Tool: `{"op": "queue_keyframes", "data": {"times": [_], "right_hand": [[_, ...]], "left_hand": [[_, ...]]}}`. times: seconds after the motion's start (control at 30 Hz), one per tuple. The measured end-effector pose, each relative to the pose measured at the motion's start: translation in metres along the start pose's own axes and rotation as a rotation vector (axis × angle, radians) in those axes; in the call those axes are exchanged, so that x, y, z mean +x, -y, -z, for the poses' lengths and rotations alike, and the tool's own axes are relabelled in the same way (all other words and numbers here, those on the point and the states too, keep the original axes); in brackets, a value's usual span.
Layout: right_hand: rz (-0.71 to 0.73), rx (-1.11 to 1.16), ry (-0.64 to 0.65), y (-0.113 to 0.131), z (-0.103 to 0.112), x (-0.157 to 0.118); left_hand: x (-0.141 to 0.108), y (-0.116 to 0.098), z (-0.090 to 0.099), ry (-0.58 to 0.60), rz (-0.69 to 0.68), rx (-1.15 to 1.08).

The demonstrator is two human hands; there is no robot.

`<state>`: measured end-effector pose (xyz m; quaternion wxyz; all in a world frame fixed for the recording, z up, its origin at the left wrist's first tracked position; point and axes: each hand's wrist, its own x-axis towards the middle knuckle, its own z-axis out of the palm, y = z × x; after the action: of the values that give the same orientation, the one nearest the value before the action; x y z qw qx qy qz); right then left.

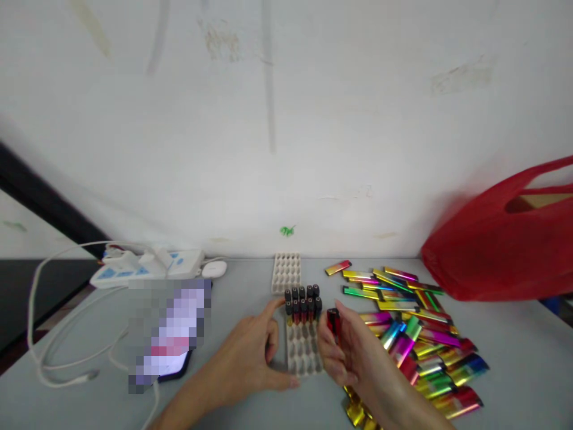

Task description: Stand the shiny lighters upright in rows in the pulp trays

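A pale slotted tray [307, 355] lies in front of me. Several lighters [303, 306] stand upright in its far rows, black tops up; its near rows have bare slots. My left hand [250, 349] is at the tray's left side, thumb and index finger spread apart. The index fingertip is by the leftmost standing lighters, and the thumb reaches the tray's near left corner. My right hand [347, 343], just right of the tray, is closed around a red lighter [333, 322] with its black top showing. Its lower part is hidden by the fingers.
Many shiny coloured lighters [430, 331] lie in a loose pile at right. A second slotted tray [287, 272] sits near the wall. At left are a phone [179, 340], a white power strip [147, 266], cables and a white case [213, 269]. A red bag [501, 239] stands far right.
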<state>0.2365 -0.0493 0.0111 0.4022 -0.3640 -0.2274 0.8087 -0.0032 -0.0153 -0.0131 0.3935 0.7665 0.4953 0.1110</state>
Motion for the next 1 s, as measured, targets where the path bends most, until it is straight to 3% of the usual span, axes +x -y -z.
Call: {"op": "queue_keyframes", "data": {"times": [0.43,0.63,0.77,1.0], "right_hand": [[0.046,-0.007,-0.013,0.001,-0.004,-0.004],[-0.005,-0.024,0.021,0.002,-0.005,-0.004],[0.025,-0.038,0.046,0.002,-0.004,-0.003],[-0.043,-0.058,0.013,-0.003,0.001,0.002]], "left_hand": [[-0.002,-0.01,0.009,0.043,0.009,-0.038],[-0.002,-0.015,0.011,0.051,0.021,-0.033],[-0.002,-0.013,0.011,0.051,0.011,-0.027],[-0.002,-0.007,0.009,0.053,0.013,-0.007]]}}
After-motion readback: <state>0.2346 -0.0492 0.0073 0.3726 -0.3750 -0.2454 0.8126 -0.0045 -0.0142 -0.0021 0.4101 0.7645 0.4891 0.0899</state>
